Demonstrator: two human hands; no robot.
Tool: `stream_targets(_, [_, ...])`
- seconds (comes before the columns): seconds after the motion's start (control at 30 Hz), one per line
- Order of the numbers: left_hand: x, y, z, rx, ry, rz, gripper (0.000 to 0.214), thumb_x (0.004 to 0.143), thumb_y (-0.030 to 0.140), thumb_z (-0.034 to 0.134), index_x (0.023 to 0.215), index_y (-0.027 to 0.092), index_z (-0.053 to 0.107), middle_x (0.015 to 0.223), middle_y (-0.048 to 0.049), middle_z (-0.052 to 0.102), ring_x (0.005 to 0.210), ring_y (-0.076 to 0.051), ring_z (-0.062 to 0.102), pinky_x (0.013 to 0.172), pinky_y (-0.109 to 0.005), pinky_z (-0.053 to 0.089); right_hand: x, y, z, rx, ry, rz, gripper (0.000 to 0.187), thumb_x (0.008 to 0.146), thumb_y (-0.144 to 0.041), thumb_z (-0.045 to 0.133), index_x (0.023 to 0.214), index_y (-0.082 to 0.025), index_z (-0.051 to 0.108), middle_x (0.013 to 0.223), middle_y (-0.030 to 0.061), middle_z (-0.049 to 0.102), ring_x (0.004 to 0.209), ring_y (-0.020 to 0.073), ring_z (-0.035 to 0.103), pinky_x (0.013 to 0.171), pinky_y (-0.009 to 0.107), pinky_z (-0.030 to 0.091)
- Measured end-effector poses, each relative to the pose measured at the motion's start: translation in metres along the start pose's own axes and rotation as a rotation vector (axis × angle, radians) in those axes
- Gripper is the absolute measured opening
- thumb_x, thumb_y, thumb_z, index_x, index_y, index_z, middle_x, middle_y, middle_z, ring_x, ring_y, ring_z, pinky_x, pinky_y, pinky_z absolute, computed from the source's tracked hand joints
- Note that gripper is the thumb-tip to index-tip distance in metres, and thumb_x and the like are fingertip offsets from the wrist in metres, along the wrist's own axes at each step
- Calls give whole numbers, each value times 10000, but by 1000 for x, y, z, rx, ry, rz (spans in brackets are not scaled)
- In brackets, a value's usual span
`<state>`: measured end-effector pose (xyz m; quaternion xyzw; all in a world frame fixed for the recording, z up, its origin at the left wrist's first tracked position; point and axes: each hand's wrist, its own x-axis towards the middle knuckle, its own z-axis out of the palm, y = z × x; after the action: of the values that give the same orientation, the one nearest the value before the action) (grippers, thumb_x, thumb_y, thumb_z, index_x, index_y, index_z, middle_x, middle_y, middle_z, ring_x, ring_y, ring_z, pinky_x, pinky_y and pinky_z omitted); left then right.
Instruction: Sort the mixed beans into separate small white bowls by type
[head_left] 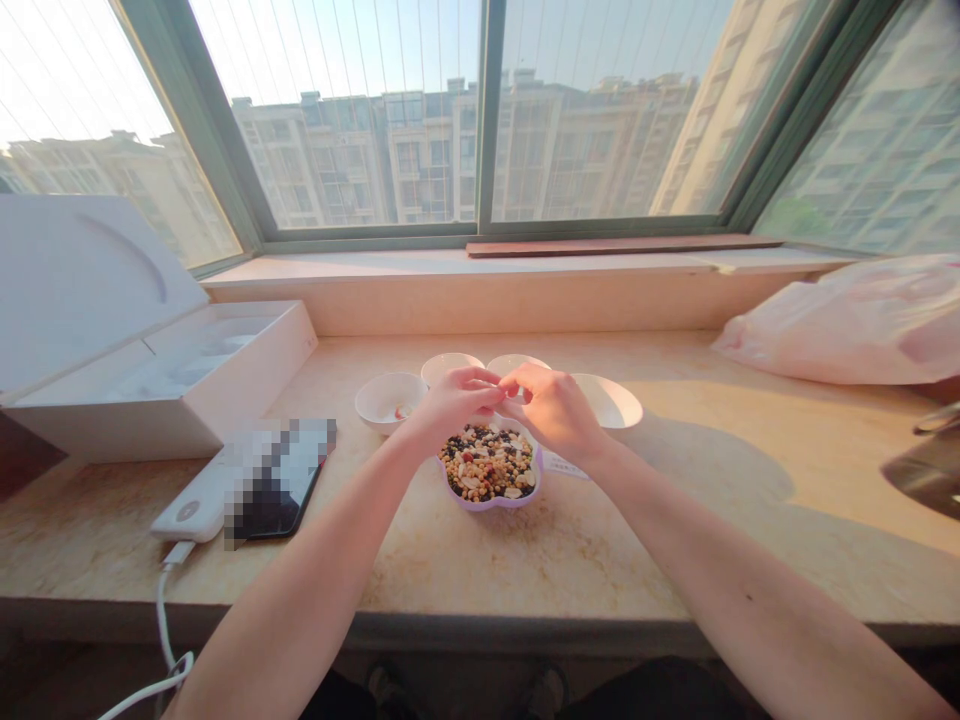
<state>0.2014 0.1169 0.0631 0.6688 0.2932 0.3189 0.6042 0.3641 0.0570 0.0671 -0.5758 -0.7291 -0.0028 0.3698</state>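
Over the far side of a lilac, petal-shaped bowl, my left hand and my right hand meet at the fingertips. Mixed beans, grains and peanuts fill the bowl. The fingers of my left hand curl inward and look closed, with anything between them hidden. My right hand is pinched against them; what it holds is too small to make out. Behind my hands stand several white bowls: the left one has a small reddish and pale piece inside, and the right one is partly covered by my right hand.
Left on the stone counter lie a phone, a white power bank with a cable, and an open white box. A plastic bag and a shiny metal object are at the right. A window runs behind.
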Motion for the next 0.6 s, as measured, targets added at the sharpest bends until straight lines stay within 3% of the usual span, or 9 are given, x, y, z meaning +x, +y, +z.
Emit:
stream_targets(0.1, [4, -3, -3, 91, 56, 19, 265, 853, 211, 662, 1108, 140, 675, 954, -93, 757, 833, -154, 703, 768, -296, 556, -1, 1, 1, 18, -31, 51, 215, 881, -383, 673, 1009, -212, 691, 809, 23, 710, 693, 178, 626, 652, 284, 431])
stream_targets(0.17, [9, -4, -9, 289, 158, 75, 244, 870, 189, 624, 1104, 151, 681, 933, -78, 756, 822, -160, 701, 776, -302, 555, -1, 2, 0, 24, -101, 107, 242, 867, -360, 682, 1057, -211, 667, 795, 17, 707, 691, 178, 632, 639, 281, 435])
stream_targets(0.3, [17, -5, -27, 833, 363, 192, 248, 903, 135, 536, 1062, 183, 719, 1010, -82, 761, 946, -201, 696, 886, -330, 524, -4, 2, -5, 50, -429, 69, 122, 866, -250, 620, 928, -215, 720, 829, 37, 727, 726, 179, 643, 626, 271, 440])
stream_targets(0.47, [21, -6, -37, 1153, 365, 112, 320, 954, 176, 458, 1139, 209, 716, 1077, -93, 765, 1015, -253, 697, 912, -354, 508, -8, -13, -11, 103, -738, -113, 136, 818, -203, 627, 873, -227, 749, 864, 12, 712, 677, 147, 598, 557, 260, 388])
stream_targets(0.6, [22, -6, -34, 1308, 325, 73, 330, 973, 205, 428, 1125, 198, 721, 1065, -104, 769, 1026, -272, 699, 933, -370, 499, -7, -17, -7, 75, -804, -193, 67, 796, -246, 677, 805, -207, 731, 1025, 24, 704, 711, 143, 585, 577, 270, 387])
